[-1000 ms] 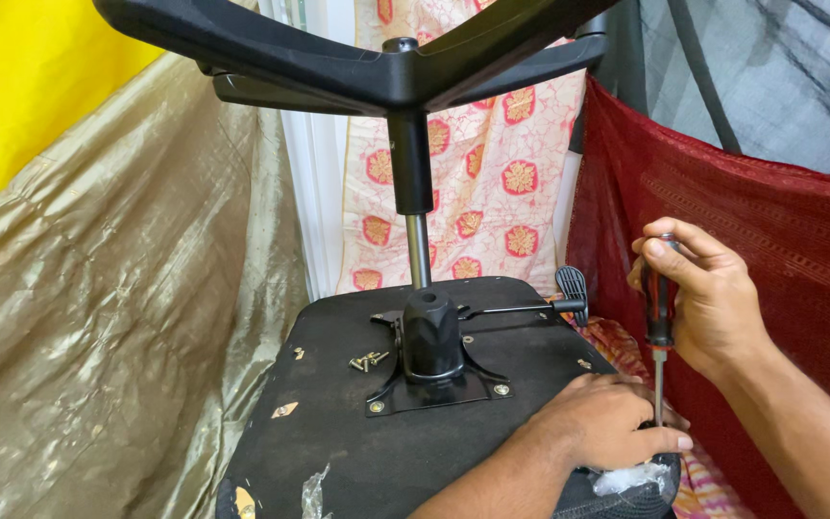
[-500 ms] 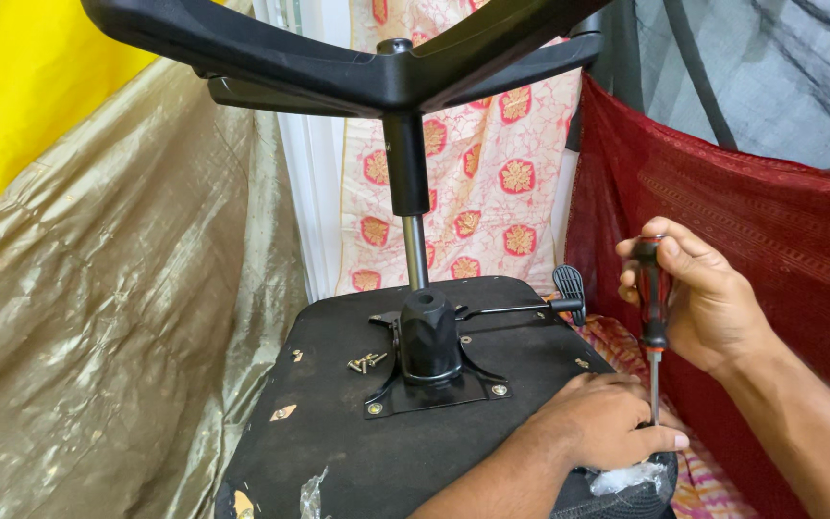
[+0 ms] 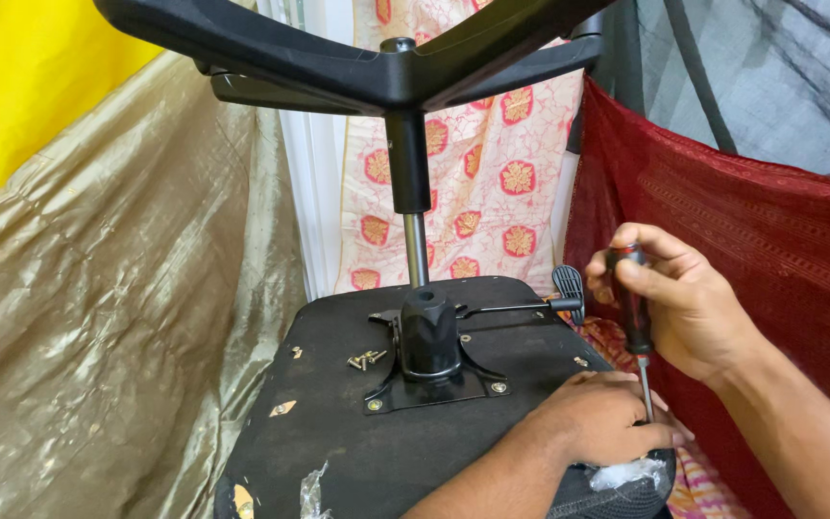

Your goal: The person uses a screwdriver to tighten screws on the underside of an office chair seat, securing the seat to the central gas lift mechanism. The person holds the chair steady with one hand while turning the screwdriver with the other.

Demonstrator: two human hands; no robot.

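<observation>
The right hand (image 3: 689, 308) is wrapping its fingers (image 3: 647, 281) tight around a screwdriver (image 3: 636, 322) held upright at the right front edge of the upturned chair seat (image 3: 357, 432). The left hand (image 3: 593, 418) is pressing flat there, fingers curled by the tip. Red cloth (image 3: 751, 221) is crowding that edge; loose screws (image 3: 367, 359) are lying left of the seat's centre plate (image 3: 429, 384).

Gold drape (image 3: 98, 317); floral curtain (image 3: 501, 163); maroon cloth (image 3: 722, 231)

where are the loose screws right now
In the head view, the loose screws lie in a small pile on the upturned black seat underside, just left of the black mounting plate.
</observation>
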